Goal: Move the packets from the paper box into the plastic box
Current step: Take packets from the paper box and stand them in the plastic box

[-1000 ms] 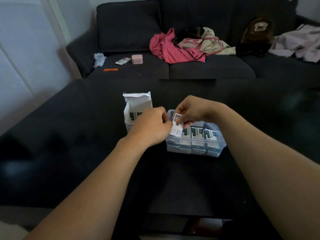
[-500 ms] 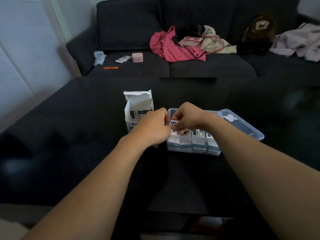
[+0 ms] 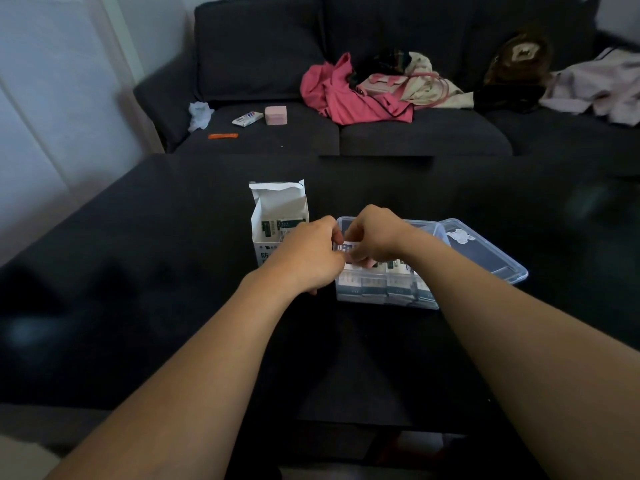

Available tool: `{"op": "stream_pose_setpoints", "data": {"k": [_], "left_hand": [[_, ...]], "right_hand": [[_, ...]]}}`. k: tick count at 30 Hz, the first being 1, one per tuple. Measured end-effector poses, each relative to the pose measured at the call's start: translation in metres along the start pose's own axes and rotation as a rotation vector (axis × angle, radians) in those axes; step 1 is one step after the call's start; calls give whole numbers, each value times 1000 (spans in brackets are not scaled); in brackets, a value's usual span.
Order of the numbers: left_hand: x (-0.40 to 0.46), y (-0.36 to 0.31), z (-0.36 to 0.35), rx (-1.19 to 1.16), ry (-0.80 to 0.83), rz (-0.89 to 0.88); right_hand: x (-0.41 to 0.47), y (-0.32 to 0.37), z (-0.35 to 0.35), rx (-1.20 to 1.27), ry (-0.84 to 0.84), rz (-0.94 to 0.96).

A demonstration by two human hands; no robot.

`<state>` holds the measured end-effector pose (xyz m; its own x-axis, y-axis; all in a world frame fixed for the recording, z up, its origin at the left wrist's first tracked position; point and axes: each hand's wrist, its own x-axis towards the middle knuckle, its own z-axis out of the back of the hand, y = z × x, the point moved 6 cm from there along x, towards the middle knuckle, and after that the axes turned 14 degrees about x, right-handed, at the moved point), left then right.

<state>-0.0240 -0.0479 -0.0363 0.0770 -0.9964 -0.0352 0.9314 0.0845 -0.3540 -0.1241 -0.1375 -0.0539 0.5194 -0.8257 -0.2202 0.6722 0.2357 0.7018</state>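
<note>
An open white paper box point(image 3: 278, 216) stands upright on the black table, with a few white-and-green packets showing inside. Right of it sits a clear plastic box point(image 3: 388, 296) holding a row of several upright packets point(image 3: 398, 271). Its clear lid point(image 3: 485, 254) lies against its right side. Both my hands meet over the plastic box's left end. My left hand point(image 3: 308, 258) and my right hand point(image 3: 372, 239) pinch one white packet point(image 3: 344, 247) together, low at the row's left end. Fingers hide most of that packet.
The black table point(image 3: 173, 306) has dark glossy room all round the two boxes. Behind it a dark sofa point(image 3: 415, 133) carries pink clothes point(image 3: 346, 95), a small pink box point(image 3: 276, 115), a white packet, an orange strip and a brown bag.
The held packet has gone from raised above the plastic box down into the left end of the row. Both hands sank with it. The view shifted, so the lid now shows.
</note>
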Motion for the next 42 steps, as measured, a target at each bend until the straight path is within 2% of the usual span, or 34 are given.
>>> {"op": "stream_pose_setpoints", "data": {"k": [15, 25, 28, 30, 32, 34, 35, 36, 38, 40, 42], "left_hand": [[0, -1, 3, 18, -35, -17], [1, 0, 6, 125, -145, -58], [1, 1, 12, 79, -197, -67], [-4, 0, 31, -39, -340, -79], [-17, 11, 65, -170, -654, -54], [-31, 38, 90, -272, -896, 70], [-32, 56, 94, -290, -908, 162], [-30, 71, 93, -288, -840, 256], [-19, 96, 78, -194, -580, 395], [-12, 101, 61, -120, -368, 414], [-11, 96, 55, -82, -299, 369]], "right_hand": [[-1, 9, -8, -124, -13, 57], [-9, 16, 13, 39, -68, 107], [-13, 21, 24, 81, -163, 181], [-19, 36, 36, 129, -288, 318], [-30, 58, 44, 272, -349, 446], [-39, 81, 41, 422, -263, 494], [-42, 92, 34, 421, -180, 499], [-44, 101, 25, 349, -105, 502], [-44, 112, 5, 126, -27, 511], [-39, 112, -9, -46, -31, 500], [-33, 105, -15, -168, -62, 475]]}}
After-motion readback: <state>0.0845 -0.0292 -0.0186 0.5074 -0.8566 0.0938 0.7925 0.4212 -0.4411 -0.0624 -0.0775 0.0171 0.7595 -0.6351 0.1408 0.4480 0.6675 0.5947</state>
